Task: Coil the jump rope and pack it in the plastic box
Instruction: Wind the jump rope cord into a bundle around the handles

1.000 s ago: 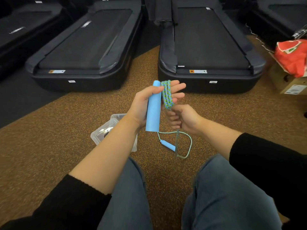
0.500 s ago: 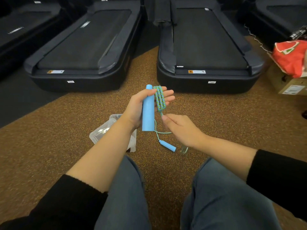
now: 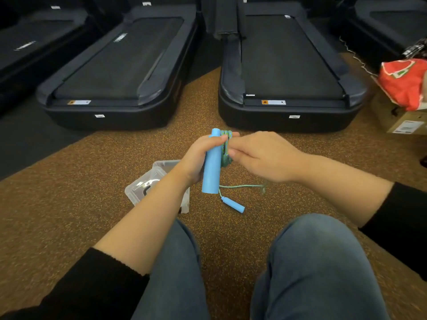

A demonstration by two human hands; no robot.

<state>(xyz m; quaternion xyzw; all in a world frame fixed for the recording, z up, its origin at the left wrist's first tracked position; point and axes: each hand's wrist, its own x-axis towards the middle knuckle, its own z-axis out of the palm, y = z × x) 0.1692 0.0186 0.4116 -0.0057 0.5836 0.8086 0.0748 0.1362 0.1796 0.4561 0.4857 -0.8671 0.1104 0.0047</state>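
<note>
Holding the light-blue foam-covered cylindrical handle upright in my left hand, I have my fingers clamped round it and round the bundle of green-and-blue braided cord wound beside it. My right hand presses its fingertips against those loops; whether it pinches a strand or only steadies them, I cannot tell.

The risk, as I judge it, is the coil springing loose if my left fingers relax while the right brings up the slack, or the trailing cord snagging on my knee. A thin pale-green tail runs from below the handle towards my right hand, blurred there. The second small blue handle lies on the speckled brown floor, just beside the clear plastic box, which sits open under my left wrist.
</note>
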